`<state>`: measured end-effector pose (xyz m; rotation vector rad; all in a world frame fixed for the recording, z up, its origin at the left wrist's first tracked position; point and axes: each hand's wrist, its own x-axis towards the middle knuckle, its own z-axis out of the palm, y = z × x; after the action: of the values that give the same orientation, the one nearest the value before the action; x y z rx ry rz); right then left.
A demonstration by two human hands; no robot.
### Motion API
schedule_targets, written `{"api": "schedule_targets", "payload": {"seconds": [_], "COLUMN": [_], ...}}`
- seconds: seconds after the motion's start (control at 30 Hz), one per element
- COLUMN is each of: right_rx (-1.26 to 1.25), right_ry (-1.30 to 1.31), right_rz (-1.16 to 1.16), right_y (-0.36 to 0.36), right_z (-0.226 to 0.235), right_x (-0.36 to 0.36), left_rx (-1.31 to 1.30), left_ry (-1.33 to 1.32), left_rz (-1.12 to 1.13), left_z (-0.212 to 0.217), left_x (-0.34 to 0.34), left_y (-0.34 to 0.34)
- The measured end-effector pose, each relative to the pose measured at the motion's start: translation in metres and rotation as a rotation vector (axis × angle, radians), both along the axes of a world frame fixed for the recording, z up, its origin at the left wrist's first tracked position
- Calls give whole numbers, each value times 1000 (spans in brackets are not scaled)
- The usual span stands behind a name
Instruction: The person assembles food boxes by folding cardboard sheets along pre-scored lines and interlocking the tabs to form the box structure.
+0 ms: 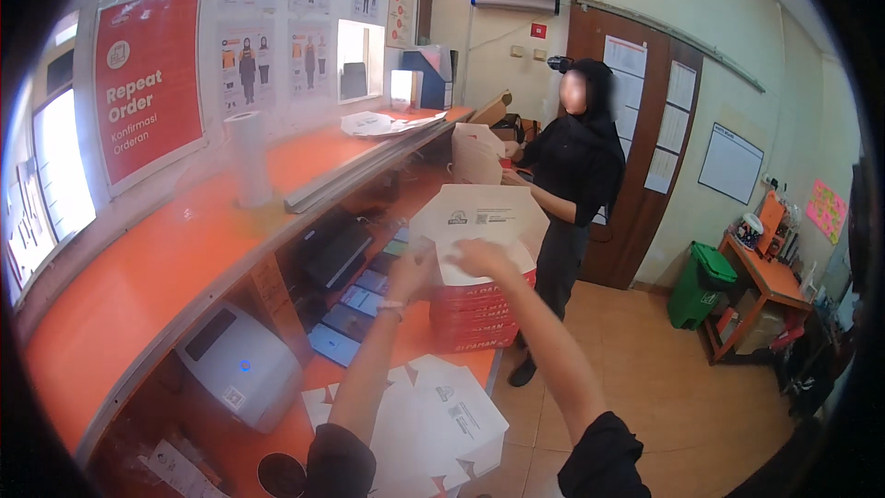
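A white cardboard box (498,214), its top flap raised and partly folded, rests on a stack of red pizza boxes (472,318). My left hand (411,275) grips the left side of this box, fingers bent around its edge. Across the inner panel lies my right hand (481,259), fingers stretched toward the left and touching the cardboard. Nearer to me, flat unfolded box blanks (433,429) lie on the orange counter beneath my forearms. The fingertips of both hands are slightly blurred.
A co-worker (573,161) stands beyond the stack, holding a pale box (477,152). Several phones (334,345) and a grey-white printer (240,364) line the lower counter. A paper roll (249,161) stands on the orange shelf; a green bin (701,286) stands right.
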<state>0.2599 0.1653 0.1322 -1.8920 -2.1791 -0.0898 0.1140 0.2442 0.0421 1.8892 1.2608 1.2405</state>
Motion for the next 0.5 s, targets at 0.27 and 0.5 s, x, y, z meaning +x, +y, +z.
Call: {"api": "schedule_targets", "payload": {"seconds": [0.27,0.5], "right_rx": [234,298], "right_ry": [41,151], "right_rz": [-379,-350], "right_y": [-26,-38], "right_z": [-27,-22], "right_x": [129,105], "left_rx": [113,-19], "left_ry": [183,437], "left_rz": [-122,-70], "left_z": [32,46], "left_x": [25,17], "left_y": [-56,-50]}}
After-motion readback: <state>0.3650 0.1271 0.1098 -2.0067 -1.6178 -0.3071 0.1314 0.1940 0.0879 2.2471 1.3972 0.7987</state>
